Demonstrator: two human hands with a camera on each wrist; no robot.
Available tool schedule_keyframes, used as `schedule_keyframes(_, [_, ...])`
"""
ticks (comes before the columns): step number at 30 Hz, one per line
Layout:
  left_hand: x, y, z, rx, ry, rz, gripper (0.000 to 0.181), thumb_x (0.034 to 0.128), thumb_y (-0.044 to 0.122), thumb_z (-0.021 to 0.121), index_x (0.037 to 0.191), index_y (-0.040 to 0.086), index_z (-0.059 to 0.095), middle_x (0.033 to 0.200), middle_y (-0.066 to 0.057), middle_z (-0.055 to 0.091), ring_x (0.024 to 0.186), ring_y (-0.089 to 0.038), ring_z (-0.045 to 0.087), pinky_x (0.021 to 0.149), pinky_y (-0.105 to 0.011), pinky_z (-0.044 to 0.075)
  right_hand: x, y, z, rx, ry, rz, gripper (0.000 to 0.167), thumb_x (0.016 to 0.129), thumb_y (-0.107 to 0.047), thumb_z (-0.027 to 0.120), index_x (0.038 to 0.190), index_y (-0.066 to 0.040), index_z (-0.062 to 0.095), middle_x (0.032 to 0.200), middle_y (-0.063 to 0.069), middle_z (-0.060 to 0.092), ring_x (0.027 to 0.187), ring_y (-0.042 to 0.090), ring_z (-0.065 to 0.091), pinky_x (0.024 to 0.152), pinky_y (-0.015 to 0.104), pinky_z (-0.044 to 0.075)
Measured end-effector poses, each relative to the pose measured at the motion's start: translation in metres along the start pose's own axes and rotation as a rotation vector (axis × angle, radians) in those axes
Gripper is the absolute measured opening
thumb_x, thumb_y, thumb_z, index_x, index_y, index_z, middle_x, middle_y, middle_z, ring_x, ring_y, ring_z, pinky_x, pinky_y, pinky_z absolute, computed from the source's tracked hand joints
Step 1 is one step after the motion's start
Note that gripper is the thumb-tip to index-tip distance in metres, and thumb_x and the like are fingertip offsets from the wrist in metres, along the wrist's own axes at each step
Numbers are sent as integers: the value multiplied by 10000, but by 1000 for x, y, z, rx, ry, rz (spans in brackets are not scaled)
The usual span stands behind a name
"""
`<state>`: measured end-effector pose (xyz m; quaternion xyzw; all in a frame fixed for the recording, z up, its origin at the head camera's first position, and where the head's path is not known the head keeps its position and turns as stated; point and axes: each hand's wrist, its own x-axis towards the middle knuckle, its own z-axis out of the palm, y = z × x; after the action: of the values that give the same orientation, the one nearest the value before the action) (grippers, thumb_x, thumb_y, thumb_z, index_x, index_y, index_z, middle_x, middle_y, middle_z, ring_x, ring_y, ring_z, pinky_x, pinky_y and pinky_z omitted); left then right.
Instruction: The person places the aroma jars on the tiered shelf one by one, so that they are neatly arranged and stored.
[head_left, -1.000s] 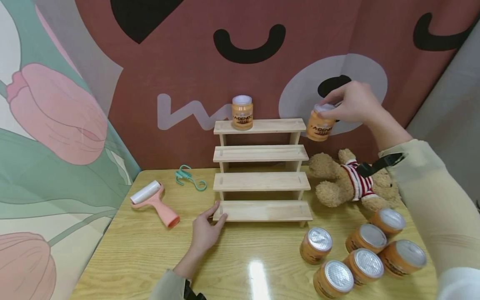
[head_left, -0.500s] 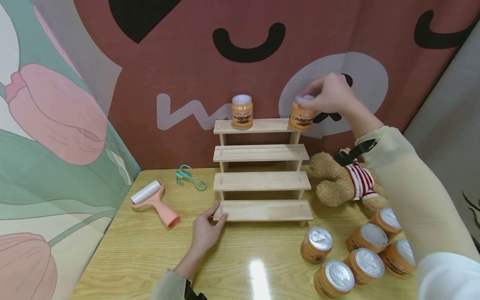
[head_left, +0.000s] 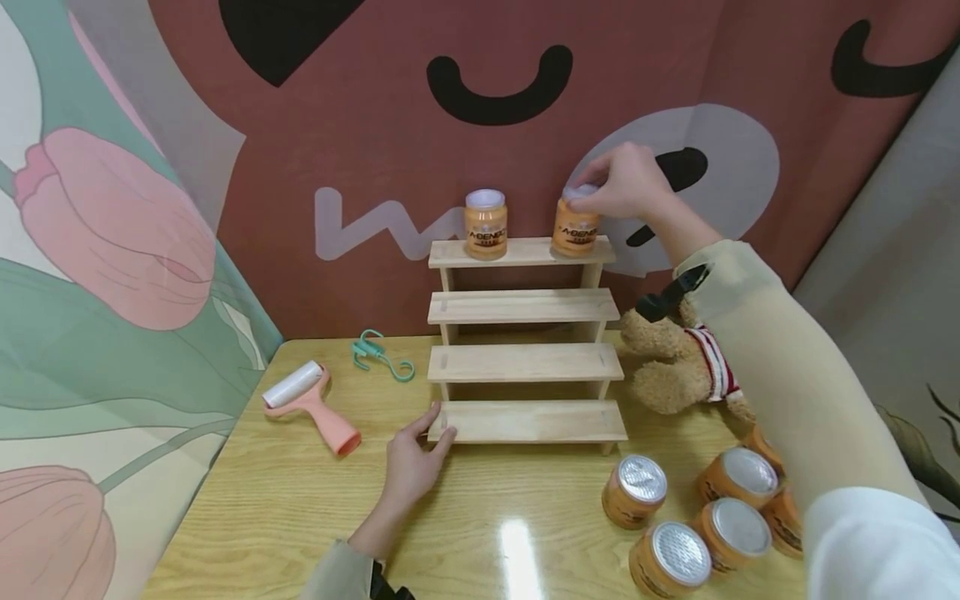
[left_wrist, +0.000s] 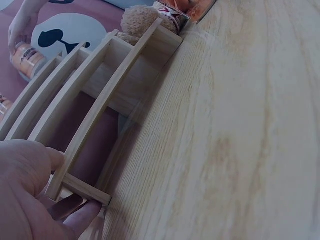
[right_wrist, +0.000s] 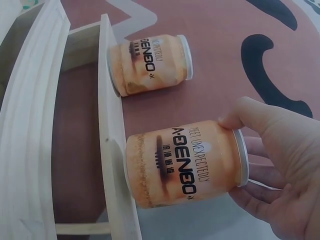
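A four-step wooden display rack (head_left: 525, 362) stands on the table against the backdrop. My right hand (head_left: 632, 185) grips an orange can (head_left: 577, 231) round its silver top rim, at the right part of the top step. In the right wrist view that can's (right_wrist: 182, 165) base is at the step's board; whether its full weight rests there I cannot tell. A second orange can (head_left: 486, 227) stands upright on the same step, to the left and apart from it. My left hand (head_left: 411, 467) holds the bottom step's left end, thumb and fingers around the board's corner and leg (left_wrist: 85, 190).
Several more orange cans (head_left: 633, 492) stand on the table at the front right, partly behind my right sleeve. A teddy bear (head_left: 671, 367) lies right of the rack. Left of it lie a pink lint roller (head_left: 318, 408) and a teal hook-shaped clip (head_left: 381, 356).
My right hand has carried the can leftward and down, from beside the rack to the right part of its top step. My left hand has stayed on the bottom step.
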<state>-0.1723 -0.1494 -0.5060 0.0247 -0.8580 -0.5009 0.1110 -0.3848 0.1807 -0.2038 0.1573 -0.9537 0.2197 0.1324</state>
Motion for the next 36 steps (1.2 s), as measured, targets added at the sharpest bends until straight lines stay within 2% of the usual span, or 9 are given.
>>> schedule_keyframes(8, [0, -1, 3, -11, 2, 7, 507, 983, 202, 790, 1446, 52, 648, 1462, -149, 655, 1288, -344, 685, 984, -471, 632, 10, -6, 11, 21, -12, 44, 438, 917, -457, 765, 1161, -98, 825, 1163, 119, 766, 1049, 260, 569, 791, 350, 507])
schedule_keyframes(15, [-2, 3, 3, -17, -4, 1, 509, 983, 194, 789, 1445, 35, 645, 1468, -156, 648, 1291, -352, 684, 993, -468, 629, 10, -8, 16, 18, -19, 71, 433, 928, -441, 765, 1176, -91, 821, 1177, 122, 762, 1043, 265, 574, 790, 352, 506])
schedule_keyframes(24, [-1, 3, 3, -4, 10, 8, 498, 979, 187, 793, 1435, 43, 656, 1454, -151, 660, 1280, -356, 690, 993, -477, 628, 10, -12, 19, -3, -27, 50, 468, 935, -497, 756, 1174, -101, 828, 1138, 124, 765, 1014, 266, 511, 746, 364, 415])
schedule_keyframes(31, [-1, 0, 3, -7, 16, 19, 500, 972, 181, 799, 1430, 37, 661, 1446, -154, 667, 1268, -360, 694, 979, -476, 633, 9, -12, 22, -6, -28, 25, 480, 961, -473, 752, 1221, -74, 808, 1188, 153, 753, 1028, 276, 538, 778, 362, 438])
schedule_keyframes(36, [0, -1, 5, -7, 16, 24, 498, 969, 185, 804, 1426, 44, 666, 1440, -156, 670, 1266, -359, 695, 980, -477, 633, 6, -8, 21, 2, -21, 12, 505, 955, -510, 750, 1232, -91, 806, 1241, 158, 754, 1089, 287, 589, 865, 398, 494])
